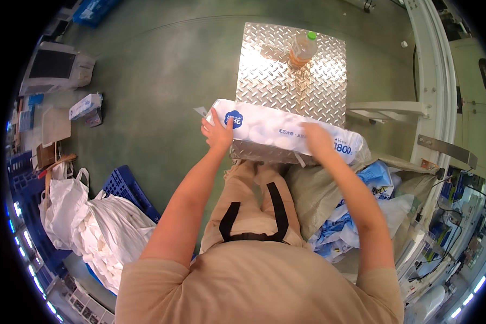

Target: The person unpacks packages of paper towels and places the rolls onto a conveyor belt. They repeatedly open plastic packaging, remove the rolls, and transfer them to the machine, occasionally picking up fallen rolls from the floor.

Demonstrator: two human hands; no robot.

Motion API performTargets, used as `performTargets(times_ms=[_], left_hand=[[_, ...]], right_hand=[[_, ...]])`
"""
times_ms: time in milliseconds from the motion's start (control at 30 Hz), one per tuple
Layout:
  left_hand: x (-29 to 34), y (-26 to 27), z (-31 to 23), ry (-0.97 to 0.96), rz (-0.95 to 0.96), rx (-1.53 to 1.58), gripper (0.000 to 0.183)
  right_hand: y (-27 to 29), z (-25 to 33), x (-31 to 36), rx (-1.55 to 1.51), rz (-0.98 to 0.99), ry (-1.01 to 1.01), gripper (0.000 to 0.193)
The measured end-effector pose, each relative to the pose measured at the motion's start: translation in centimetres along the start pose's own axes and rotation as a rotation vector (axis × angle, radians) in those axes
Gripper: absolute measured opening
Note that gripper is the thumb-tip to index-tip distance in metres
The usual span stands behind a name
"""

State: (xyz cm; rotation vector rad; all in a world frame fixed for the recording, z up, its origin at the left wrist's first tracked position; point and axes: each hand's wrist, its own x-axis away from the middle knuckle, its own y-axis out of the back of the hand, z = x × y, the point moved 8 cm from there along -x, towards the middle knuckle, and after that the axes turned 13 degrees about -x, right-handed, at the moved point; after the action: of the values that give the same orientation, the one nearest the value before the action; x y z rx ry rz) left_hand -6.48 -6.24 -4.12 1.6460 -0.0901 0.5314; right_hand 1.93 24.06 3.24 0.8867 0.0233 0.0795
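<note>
A long white plastic pack of toilet rolls (264, 125) with blue print lies across the near part of a metal tread-plate stand (272, 67), its ends reaching past the stand's sides. My left hand (219, 133) grips the pack's left end, thumb on the printed face and fingers around the edge. A loose flap of clear film sticks out beside it. Over the right half of the pack is my right hand (317, 141), smeared by motion, so its fingers cannot be made out. On the far part of the stand is a bottle (302, 51) with a green cap and orange label.
To my right, a large sack (313, 189) holds blue and white plastic film (337, 229), beside a white machine frame (443, 97). At left are a white bag of rolls (105, 237), a blue crate (129, 189) and another pack (85, 107) on the floor.
</note>
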Motion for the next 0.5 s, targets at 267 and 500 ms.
performTargets(times_ms=[267, 500], left_hand=[[-0.9, -1.6, -0.3, -0.165, -0.193, -0.083, 0.070], [-0.7, -1.2, -0.7, -0.182, -0.198, -0.089, 0.070]], right_hand=[[-13.7, 11.1, -11.4, -0.065, 0.329, 0.210, 0.011], [-4.1, -4.1, -1.2, 0.076, 0.549, -0.001, 0.018]])
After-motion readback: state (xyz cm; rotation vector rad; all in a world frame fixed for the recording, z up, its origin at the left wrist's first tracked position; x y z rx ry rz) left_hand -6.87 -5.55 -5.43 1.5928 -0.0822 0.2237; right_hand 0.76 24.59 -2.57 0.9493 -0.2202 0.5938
